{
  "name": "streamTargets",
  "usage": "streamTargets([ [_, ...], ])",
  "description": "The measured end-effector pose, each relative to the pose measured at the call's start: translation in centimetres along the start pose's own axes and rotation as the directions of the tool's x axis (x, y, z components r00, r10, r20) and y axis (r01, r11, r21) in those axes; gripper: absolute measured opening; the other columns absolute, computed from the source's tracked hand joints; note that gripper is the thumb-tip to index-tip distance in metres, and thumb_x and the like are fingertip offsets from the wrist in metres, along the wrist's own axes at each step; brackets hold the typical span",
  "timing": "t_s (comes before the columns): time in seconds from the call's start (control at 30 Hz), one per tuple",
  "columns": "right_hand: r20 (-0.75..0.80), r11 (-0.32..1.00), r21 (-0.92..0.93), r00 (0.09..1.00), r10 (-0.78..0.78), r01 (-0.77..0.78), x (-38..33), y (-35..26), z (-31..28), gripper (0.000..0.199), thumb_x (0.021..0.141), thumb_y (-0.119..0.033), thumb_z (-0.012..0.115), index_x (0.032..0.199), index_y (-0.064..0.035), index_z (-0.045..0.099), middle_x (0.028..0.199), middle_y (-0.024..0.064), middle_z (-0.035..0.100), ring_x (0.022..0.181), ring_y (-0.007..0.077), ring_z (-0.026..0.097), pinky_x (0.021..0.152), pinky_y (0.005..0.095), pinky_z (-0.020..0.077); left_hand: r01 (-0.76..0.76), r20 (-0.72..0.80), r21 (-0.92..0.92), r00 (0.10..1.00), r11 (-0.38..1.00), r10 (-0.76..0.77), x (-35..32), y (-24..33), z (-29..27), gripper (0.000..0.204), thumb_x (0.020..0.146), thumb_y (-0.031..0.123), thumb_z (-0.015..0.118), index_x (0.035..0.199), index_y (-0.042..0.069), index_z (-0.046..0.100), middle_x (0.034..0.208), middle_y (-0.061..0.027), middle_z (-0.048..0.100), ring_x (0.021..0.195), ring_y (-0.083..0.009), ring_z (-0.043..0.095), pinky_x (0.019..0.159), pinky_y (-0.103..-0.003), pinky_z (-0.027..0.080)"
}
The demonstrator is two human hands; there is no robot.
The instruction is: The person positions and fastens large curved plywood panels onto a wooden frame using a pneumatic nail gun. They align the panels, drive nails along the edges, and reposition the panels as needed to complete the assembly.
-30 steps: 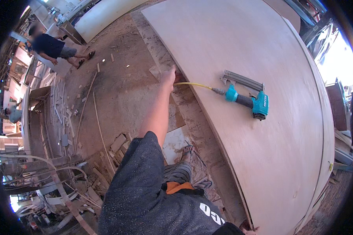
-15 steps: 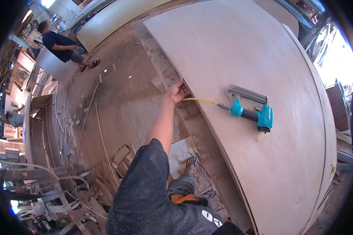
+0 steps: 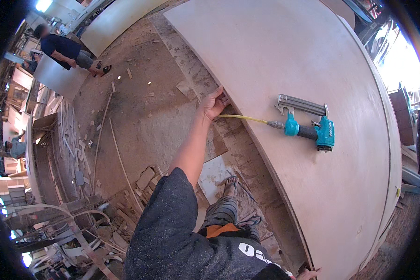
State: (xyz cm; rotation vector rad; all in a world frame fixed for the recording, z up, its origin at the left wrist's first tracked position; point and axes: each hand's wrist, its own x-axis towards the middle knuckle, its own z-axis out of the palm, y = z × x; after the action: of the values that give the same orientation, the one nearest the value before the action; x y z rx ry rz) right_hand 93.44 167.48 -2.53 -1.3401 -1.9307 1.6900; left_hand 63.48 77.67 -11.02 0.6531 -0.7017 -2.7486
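Observation:
A large, pale wooden panel (image 3: pixel 284 56) lies in front of me and to my right. My left hand (image 3: pixel 214 103) is closed on its near-left edge, thumb at the top edge and fingers curled against the side and underneath. At the bottom of the view, my right hand (image 3: pixel 308 274) shows only in part; it grips the same edge close to my body. On the panel rests a teal nail gun (image 3: pixel 310 129) with a grey magazine, lying on its side and touched by neither hand. Its yellow air hose (image 3: pixel 240 117) runs over the edge beside my left hand.
Wood offcuts (image 3: pixel 147 179) and long strips (image 3: pixel 121 163) litter the dusty floor to my left. A person in dark clothes (image 3: pixel 63 51) stands at the far left near another pale panel (image 3: pixel 112 28). Scrap wood (image 3: pixel 79 228) is piled at lower left.
My right hand has come into view at the lower panel edge. My left hand keeps its hold on the edge. The view has shifted slightly, and the nail gun appears farther right.

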Motion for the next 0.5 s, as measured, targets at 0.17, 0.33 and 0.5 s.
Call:
streamTargets([
  [0.17,-0.015,0.999,0.043,1.000,0.013,-0.012,-0.2,0.0,-0.3,0.073,0.089,-0.058,0.072,0.140,-0.0071,0.061,0.135,0.0155,0.067,0.117,0.0364,0.066,0.097,0.0508,0.0571,0.039,-0.008,0.049,0.999,0.998,-0.039,0.0,0.4,0.1,0.034,0.102,0.025,0.073,0.130,0.008,0.066,0.124,-0.0048,0.072,0.117,-0.0237,0.066,0.105,-0.044,0.055],
  [0.33,-0.035,0.995,0.092,0.999,0.041,-0.037,0.1,-0.4,-0.5,0.073,0.088,-0.061,0.071,0.138,-0.0080,0.064,0.135,0.0141,0.068,0.117,0.0363,0.066,0.098,0.0501,0.0563,0.002,0.015,0.145,1.000,0.989,-0.004,-0.3,0.7,-0.2,0.033,0.101,0.025,0.075,0.128,0.008,0.067,0.122,-0.0040,0.072,0.115,-0.0223,0.067,0.105,-0.042,0.056],
  [0.5,-0.208,0.853,0.391,0.869,0.448,-0.346,1.9,-1.9,0.4,0.073,0.090,-0.065,0.065,0.140,-0.0113,0.065,0.138,0.0121,0.067,0.118,0.0361,0.065,0.096,0.0494,0.0558,0.019,-0.230,0.284,0.972,0.959,0.049,-1.4,0.5,1.7,0.036,0.097,0.024,0.080,0.125,0.005,0.068,0.114,-0.0046,0.074,0.105,-0.0204,0.071,0.098,-0.036,0.060],
])
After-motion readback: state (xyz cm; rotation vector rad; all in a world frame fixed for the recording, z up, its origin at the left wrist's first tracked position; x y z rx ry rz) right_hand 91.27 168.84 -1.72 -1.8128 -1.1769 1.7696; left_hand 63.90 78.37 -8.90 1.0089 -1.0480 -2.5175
